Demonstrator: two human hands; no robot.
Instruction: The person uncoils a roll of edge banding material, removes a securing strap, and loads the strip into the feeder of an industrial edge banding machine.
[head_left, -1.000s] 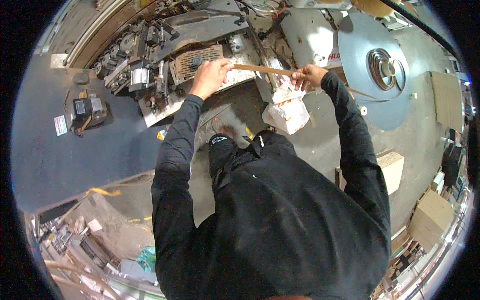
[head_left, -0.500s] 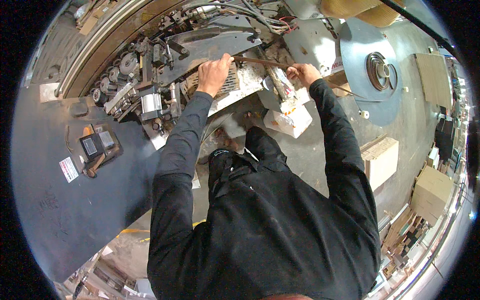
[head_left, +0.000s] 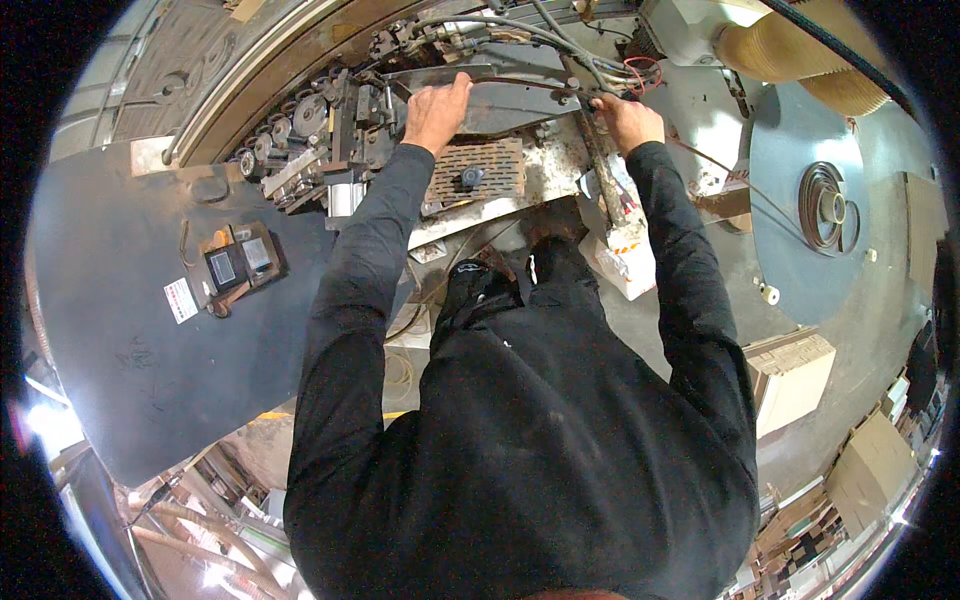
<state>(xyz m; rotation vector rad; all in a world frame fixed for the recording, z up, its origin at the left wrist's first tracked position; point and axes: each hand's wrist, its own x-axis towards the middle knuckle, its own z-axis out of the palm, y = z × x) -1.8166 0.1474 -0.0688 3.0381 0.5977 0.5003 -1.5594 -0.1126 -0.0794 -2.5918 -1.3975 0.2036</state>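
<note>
A thin brown strip of edge banding is stretched between my two hands over the grey metal plate of a machine. My left hand is closed on the strip's left end, fingers curled. Farther right, my right hand pinches the strip; its fingertips are partly hidden. From there the banding trails down and right to a brown coil, which lies on a round grey disc. Nearer my body than the plate is a slotted brown panel with a dark knob on it.
Machine rollers and hoses stand behind and left of my hands. A dark tabletop with a small boxy device spreads at the left. A white bag hangs below the machine edge. Stacked boards stand at the right.
Both hands have moved farther away over the metal plate, still holding the strip. The head view has shifted, and the knobbed slotted panel shows more fully.
</note>
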